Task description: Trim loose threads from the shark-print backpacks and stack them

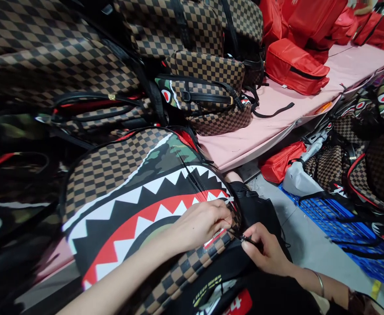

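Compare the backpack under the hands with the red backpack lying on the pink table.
The shark-mouth backpack is checkered brown with camouflage and teeth; the red backpack is plain. The left hand and right hand work on the first; the red one lies untouched. Both lie flat.

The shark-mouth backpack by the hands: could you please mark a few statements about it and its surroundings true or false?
1. The left hand rests on the shark-mouth backpack. True.
2. The right hand pinches a small dark zipper pull. True.
3. The table pad is blue. False: it is pink; the blue thing is the crate on the floor.
4. The red bags lie at the far right of the table. True.
5. The right wrist is bare. False: it wears a thin bracelet.
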`<state>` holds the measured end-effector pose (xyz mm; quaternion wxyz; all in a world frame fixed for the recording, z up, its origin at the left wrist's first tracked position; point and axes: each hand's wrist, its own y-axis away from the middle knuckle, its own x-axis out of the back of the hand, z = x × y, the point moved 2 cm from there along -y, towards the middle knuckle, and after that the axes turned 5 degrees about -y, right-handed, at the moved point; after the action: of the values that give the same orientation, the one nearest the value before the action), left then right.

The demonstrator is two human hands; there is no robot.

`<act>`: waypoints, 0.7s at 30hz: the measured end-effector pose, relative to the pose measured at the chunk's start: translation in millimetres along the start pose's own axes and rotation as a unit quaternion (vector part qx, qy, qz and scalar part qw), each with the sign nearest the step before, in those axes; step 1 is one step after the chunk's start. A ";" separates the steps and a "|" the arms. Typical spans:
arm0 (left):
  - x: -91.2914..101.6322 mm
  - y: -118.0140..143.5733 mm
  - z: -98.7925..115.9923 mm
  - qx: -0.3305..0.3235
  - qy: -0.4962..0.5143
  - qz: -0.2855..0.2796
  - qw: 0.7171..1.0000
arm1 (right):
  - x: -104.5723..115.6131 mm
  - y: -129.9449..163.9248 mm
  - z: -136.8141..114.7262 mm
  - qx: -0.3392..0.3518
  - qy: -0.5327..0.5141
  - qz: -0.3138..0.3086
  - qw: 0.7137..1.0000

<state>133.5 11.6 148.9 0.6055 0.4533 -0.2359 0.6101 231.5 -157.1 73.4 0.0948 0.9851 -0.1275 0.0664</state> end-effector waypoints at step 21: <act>-14.3 11.8 -5.6 0.028 0.081 0.124 0.989 | -13.0 -10.9 -26.6 0.048 0.156 -0.008 0.987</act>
<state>118.7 7.0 137.3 0.5298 0.3859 -0.2231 0.7216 219.1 -138.3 95.4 0.0668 0.9672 -0.0997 0.2241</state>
